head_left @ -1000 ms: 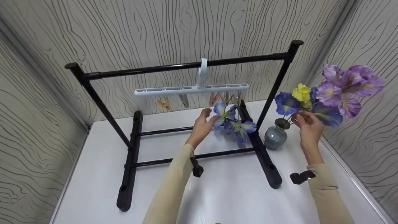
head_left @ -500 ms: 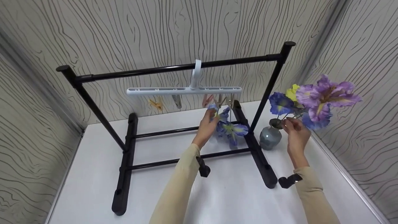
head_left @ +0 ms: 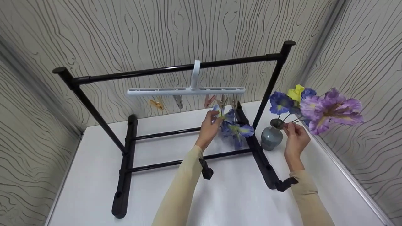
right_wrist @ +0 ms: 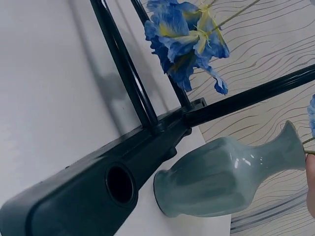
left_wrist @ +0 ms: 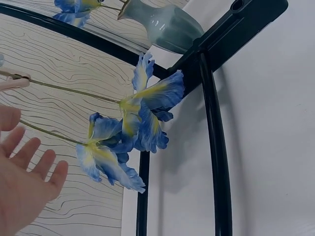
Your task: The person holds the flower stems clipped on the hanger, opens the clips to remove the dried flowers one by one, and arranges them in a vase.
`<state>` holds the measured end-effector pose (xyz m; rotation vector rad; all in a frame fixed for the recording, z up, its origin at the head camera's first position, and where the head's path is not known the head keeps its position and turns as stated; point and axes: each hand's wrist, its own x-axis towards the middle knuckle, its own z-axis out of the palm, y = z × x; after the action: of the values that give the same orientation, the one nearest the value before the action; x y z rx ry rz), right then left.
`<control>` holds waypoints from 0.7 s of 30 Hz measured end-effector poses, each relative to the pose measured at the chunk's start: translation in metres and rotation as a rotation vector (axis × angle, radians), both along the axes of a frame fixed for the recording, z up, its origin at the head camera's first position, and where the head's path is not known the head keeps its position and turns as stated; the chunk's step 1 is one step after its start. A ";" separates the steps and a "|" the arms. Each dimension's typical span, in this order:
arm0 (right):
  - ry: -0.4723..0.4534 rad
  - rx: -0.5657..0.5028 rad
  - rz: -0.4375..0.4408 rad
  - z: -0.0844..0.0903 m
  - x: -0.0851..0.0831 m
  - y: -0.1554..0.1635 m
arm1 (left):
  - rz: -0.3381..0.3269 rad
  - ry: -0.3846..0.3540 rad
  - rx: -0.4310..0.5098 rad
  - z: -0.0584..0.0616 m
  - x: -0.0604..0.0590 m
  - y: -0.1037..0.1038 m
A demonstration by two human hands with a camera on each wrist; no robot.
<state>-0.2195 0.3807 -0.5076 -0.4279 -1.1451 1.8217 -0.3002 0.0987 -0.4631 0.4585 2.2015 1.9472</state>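
My right hand (head_left: 296,138) pinches an artificial flower stem right at the mouth of the blue-grey vase (head_left: 271,138). A large purple iris (head_left: 336,111) leans out to the right above this hand. Blue (head_left: 280,102) and yellow flowers (head_left: 295,93) stand over the vase mouth. In the right wrist view, only a fingertip (right_wrist: 311,184) shows beside the vase rim. My left hand (head_left: 208,130) is at two blue irises (left_wrist: 103,150) hanging head down from clothespins. Its fingers (left_wrist: 42,164) are loosely extended and spread beside one stem in the left wrist view.
A pale blue hanger (head_left: 157,91) hangs from the top bar of a black rack (head_left: 132,75). Orange (head_left: 156,104), grey (head_left: 178,101) and pink clothespins (head_left: 209,101) dangle from it. The rack's right foot (head_left: 263,163) lies close to the vase on the white table (head_left: 226,194).
My right hand has moved left and down to the vase mouth, bringing the purple iris with it. My left hand has come in against the hanging blue irises. The head view has shifted slightly.
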 end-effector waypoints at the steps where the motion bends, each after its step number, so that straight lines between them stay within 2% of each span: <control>1: 0.001 -0.008 -0.008 0.001 0.000 0.000 | 0.002 -0.001 0.005 0.000 0.000 0.000; 6: -0.024 -0.015 -0.048 0.001 -0.002 0.000 | -0.009 0.003 0.035 0.001 -0.001 0.002; 11: -0.265 0.127 -0.102 -0.004 -0.003 -0.001 | -0.021 0.013 0.003 0.001 -0.001 0.003; 14: -0.362 0.155 -0.095 -0.009 -0.003 -0.003 | -0.007 0.083 -0.035 0.000 0.000 0.005; 21: -0.407 0.218 -0.066 -0.019 0.000 -0.003 | 0.058 0.290 -0.099 -0.006 0.001 0.005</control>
<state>-0.2195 0.3774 -0.5270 -0.7206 -1.5679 1.5702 -0.2994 0.1034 -0.4691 0.7084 2.4982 1.8905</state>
